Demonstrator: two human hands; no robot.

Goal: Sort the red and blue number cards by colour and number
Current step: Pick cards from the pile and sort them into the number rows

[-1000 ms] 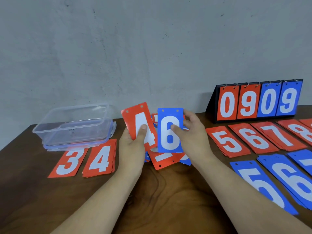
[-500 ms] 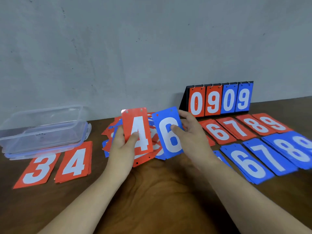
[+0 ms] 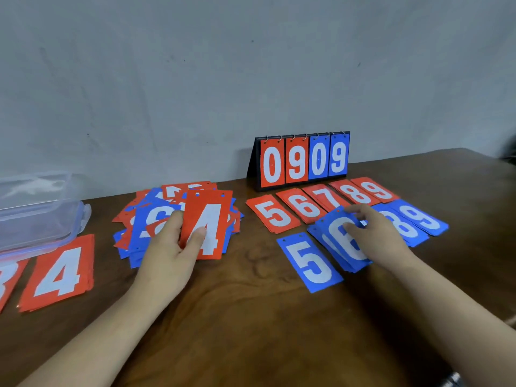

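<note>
My left hand [image 3: 170, 244] pinches a red 4 card [image 3: 208, 219] upright over the mixed heap of red and blue cards [image 3: 139, 219]. Over to the right, my right hand [image 3: 374, 233] holds a blue 6 card [image 3: 339, 238] down on the blue 6 pile, thumb on its face. Red piles lie in a row: 5 [image 3: 272, 213], 6 [image 3: 303, 203], 7 [image 3: 326, 195], 8 [image 3: 353, 191], 9 [image 3: 375, 188]. Blue 5 [image 3: 310, 262], blue 8 [image 3: 405, 229] and blue 9 [image 3: 421, 216] lie in front of them. A red 4 pile [image 3: 60, 272] and a red 3 pile [image 3: 5, 283] lie at the left.
A flip scoreboard [image 3: 304, 160] reading 0909 stands at the back against the wall. A clear plastic box [image 3: 36, 208] sits at the far left. Bare brown table [image 3: 251, 317] lies between my forearms. The table's right edge runs near the upper right.
My right hand carried the blue 6 card rightwards and lowered it onto the blue 6 pile. My left hand kept the red 4 card over the heap. The view swung right.
</note>
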